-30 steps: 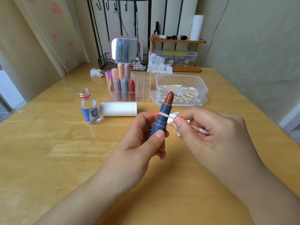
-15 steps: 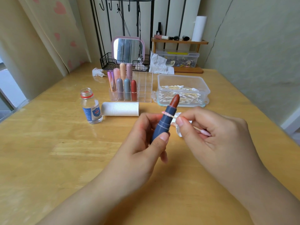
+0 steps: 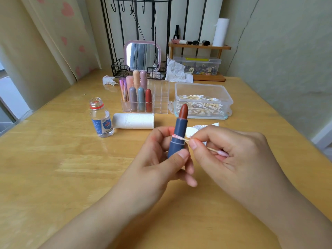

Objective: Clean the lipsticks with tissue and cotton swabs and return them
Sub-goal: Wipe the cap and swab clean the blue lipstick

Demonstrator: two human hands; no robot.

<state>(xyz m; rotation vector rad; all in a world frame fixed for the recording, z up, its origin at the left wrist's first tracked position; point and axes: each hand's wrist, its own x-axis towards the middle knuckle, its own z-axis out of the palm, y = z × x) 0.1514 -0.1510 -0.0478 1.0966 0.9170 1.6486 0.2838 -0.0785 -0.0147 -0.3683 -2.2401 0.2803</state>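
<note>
My left hand [image 3: 161, 159] grips an uncapped dark blue lipstick [image 3: 178, 133] upright over the table, its brick-red tip up. My right hand [image 3: 231, 151] pinches a cotton swab [image 3: 185, 139] whose pink-stained head lies against the tube's ridge. A clear organizer [image 3: 158, 97] behind holds several capped lipsticks [image 3: 141, 97] on its left side. A tissue roll [image 3: 133, 120] lies on its side in front of it. A clear box of cotton swabs [image 3: 202, 103] stands to the right. A white tissue piece [image 3: 193, 130] lies behind my hands.
An open small bottle [image 3: 100, 119] with a red neck ring stands left of the roll. At the back are crumpled tissues [image 3: 108, 80], a wire basket [image 3: 120, 70], a pink mirror [image 3: 142, 54] and a wooden shelf [image 3: 199, 46] with cosmetics. The wooden table [image 3: 53, 168] stretches left.
The lipstick has tilted slightly in my left hand. The swab head has shifted a little along the tube's ridge. Both hands stay in much the same place.
</note>
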